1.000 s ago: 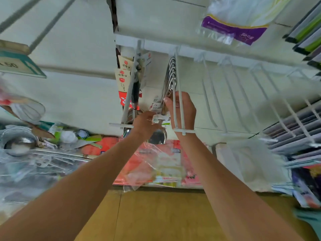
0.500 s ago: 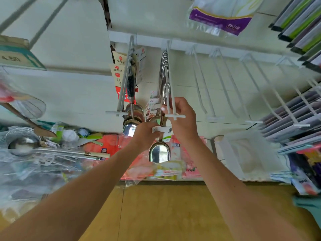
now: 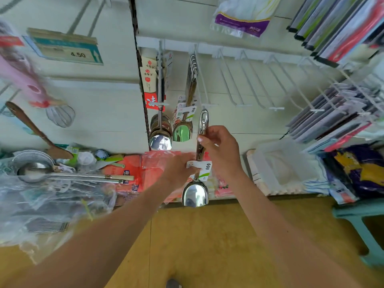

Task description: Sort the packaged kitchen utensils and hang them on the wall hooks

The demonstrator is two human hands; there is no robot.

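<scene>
My forearms reach up and forward over the yellow floor [image 3: 207, 242]. My right hand [image 3: 221, 151] has its grip closed around the handle of a steel scoop [image 3: 195, 195], which hangs upright, bowl down, hang-hole at the top. My left hand [image 3: 178, 169] sits lower, fingers pinched on the white tag [image 3: 202, 168] that wraps the handle. The scoop is off the wall, below the tip of the hook [image 3: 199, 80] that already carries a row of the same scoops [image 3: 182, 132].

Just left of that, another hook holds ladles [image 3: 160, 140]. To the right, several bare hooks [image 3: 249, 84] jut from the wall. Further left, a loose heap of bagged utensils [image 3: 47, 183] waits on the shelf.

What worries me from here: the hang-hole is small and the hook tip ends in a crossbar, so if I raise the scoop tilted I judge it will catch and knock the hanging scoops sideways. The tag looks only loosely wrapped; tugging with my left hand could tear or slip it off. The handle is polished, so a loosened right grip might drop it to the floor. I could also pick the wrong hook.
</scene>
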